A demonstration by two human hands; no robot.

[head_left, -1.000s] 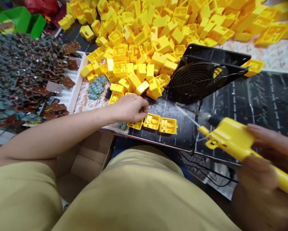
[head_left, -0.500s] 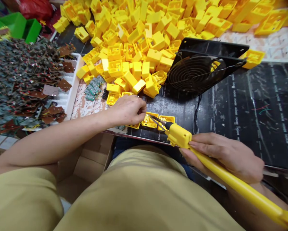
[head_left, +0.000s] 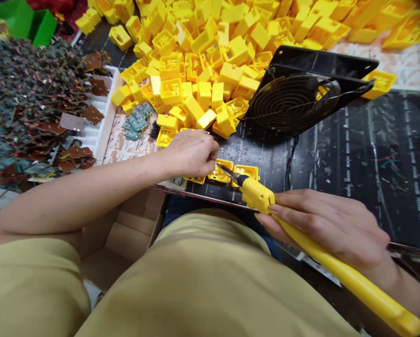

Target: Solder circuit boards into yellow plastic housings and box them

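Yellow soldering iron (head_left: 322,255) sits clamped in the right hand (head_left: 331,224), tip at the yellow housings (head_left: 221,171) on the counter's (head_left: 371,154) near edge; the left hand (head_left: 192,152) pinches closed beside them; soldering seemingly underway, needing a steady tip.

Scuffed black worktable (head_left: 371,154); cardboard box (head_left: 132,229)

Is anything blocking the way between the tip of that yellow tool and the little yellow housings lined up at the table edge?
Nothing visible does. The yellow tool, held in the right hand, has its tip right at the middle housing. The left hand rests over the housings from the other side, close beside the tip, not across it.
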